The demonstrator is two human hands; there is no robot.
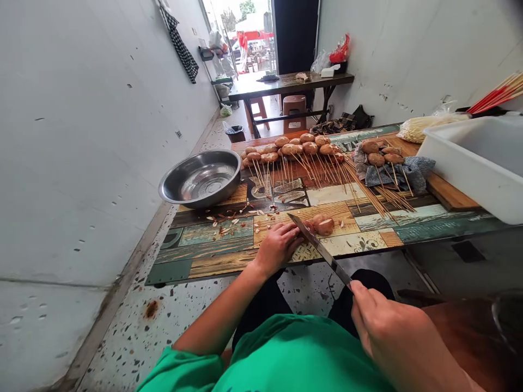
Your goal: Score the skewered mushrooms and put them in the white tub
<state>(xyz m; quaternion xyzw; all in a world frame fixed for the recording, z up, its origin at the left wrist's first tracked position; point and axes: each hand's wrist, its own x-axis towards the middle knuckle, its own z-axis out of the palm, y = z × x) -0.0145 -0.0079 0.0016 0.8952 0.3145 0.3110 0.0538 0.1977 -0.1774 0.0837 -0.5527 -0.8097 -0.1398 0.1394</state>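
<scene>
Knife [322,250] clamped in my right hand [388,321], blade slanting past my left hand [277,245]. Loose mushrooms [326,227] sit at the blade, near the table's [223,265] front edge. Can't tell if my left fingers are closed on one; blade's in the way. Skewered mushrooms [309,148] farther back, steel bowl [204,182] off left.

The T-shirt [294,356] is of bright green colour, with soft folds on its front. The left sleeve [180,370] is short and loose. The trousers [261,313] are black, and of darker look than everything else worn.
</scene>
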